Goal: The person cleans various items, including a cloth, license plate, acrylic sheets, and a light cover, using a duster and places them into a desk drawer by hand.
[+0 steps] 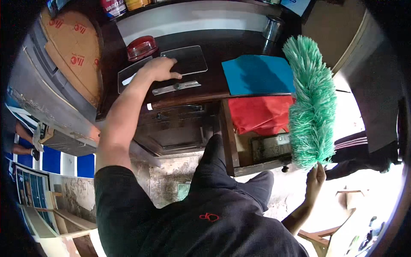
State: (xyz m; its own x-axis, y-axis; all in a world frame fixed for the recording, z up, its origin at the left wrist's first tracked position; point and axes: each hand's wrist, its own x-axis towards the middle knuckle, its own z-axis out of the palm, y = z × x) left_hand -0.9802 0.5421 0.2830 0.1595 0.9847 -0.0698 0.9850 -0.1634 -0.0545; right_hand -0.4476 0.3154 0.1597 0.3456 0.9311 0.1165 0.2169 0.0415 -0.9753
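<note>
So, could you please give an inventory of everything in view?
Desk: one, dark brown, centre
Open drawer: one, dark brown, below desktop
Red cloth: one, red, in drawer
Flat object: one, dark, in drawer
Blue sheet: one, blue, right desktop
Clear sheets: apparently two, transparent, left desktop
Metal tool: one, silvery, desktop front
Red case: one, red, back left
Metal can: one, silvery, back right
Shelf cans: at least two, various colours, top
Printed panel: one, brown, left
Striped garment: one, dark, right
Duster: one, green, right
Background items: count unclear, edges
Shirt: one, black, torso
Left hand: one, bare, over clear sheets
Right hand: one, bare, holding duster
</note>
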